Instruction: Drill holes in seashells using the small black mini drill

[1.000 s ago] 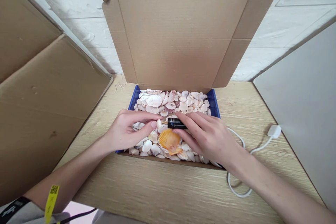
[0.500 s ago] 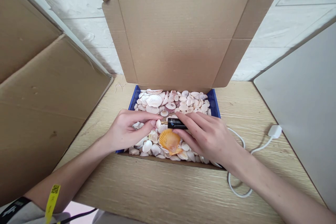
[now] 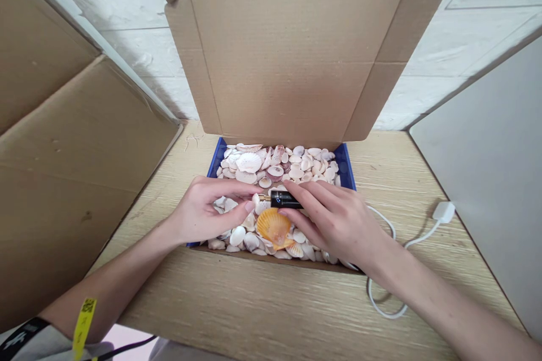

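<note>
Between the thumb and fingers of my left hand [image 3: 212, 208] is a small white seashell [image 3: 256, 201]. My right hand [image 3: 339, 214] grips a black mini electric drill [image 3: 284, 199], which lies level and points left. Its brass-coloured chuck [image 3: 265, 197] meets the shell; the bit's tip is hidden, so I cannot tell how deep it reaches. Both hands are over an open cardboard box with blue side walls [image 3: 345, 166], full of pale shells [image 3: 248, 162]. An orange scallop shell [image 3: 273, 225] lies just below the drill.
The box's brown lid [image 3: 296, 56] stands raised at the back. A white cable [image 3: 392, 316] with a white plug [image 3: 444, 212] lies on the wooden table [image 3: 237, 299] at right. A cardboard panel [image 3: 84, 169] stands on the left, a grey panel [image 3: 486, 152] on the right.
My left thumb and fingers have shifted slightly around the small shell, the thumb a little lower. The drill and my right hand stay in place.
</note>
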`<state>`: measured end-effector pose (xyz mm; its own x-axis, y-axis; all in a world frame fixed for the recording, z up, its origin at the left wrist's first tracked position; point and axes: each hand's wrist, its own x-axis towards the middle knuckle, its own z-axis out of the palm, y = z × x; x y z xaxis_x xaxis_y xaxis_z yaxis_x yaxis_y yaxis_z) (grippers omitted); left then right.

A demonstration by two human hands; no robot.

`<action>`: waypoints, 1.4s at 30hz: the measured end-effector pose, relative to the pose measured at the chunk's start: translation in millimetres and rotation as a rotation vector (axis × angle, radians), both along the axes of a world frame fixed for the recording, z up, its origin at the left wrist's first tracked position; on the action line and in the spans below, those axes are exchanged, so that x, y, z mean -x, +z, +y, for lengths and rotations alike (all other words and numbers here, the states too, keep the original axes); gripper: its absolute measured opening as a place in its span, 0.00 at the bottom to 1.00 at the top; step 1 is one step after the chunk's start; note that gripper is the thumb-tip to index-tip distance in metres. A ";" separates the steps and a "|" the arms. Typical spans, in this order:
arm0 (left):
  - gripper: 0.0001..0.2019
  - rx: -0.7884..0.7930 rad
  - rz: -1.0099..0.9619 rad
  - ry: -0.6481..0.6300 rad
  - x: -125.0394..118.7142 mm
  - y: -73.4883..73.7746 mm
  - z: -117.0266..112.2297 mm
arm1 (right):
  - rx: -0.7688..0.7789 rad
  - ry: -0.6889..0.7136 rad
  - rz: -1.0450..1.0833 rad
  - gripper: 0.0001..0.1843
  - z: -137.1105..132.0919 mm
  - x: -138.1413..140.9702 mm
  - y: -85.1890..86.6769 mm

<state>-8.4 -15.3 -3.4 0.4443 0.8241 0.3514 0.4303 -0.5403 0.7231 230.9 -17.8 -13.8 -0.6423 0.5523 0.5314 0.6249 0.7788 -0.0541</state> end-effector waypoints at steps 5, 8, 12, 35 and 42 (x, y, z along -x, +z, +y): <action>0.12 0.019 -0.009 0.000 0.6 0.5 -1.1 | -0.005 0.008 0.005 0.19 0.4 0.5 0.2; 0.13 0.025 -0.007 -0.001 1.3 0.0 -1.3 | -0.004 0.006 0.003 0.20 -0.1 0.8 0.2; 0.14 0.027 -0.008 -0.008 1.8 -1.8 -0.8 | -0.003 -0.001 0.000 0.20 -0.3 1.3 -0.3; 0.14 0.037 -0.003 -0.006 1.8 -2.1 -0.5 | 0.009 -0.009 -0.025 0.19 -0.9 -0.3 -0.3; 0.11 0.056 0.017 0.019 -0.9 0.5 -1.1 | -0.032 0.003 -0.032 0.19 -1.0 -0.4 0.4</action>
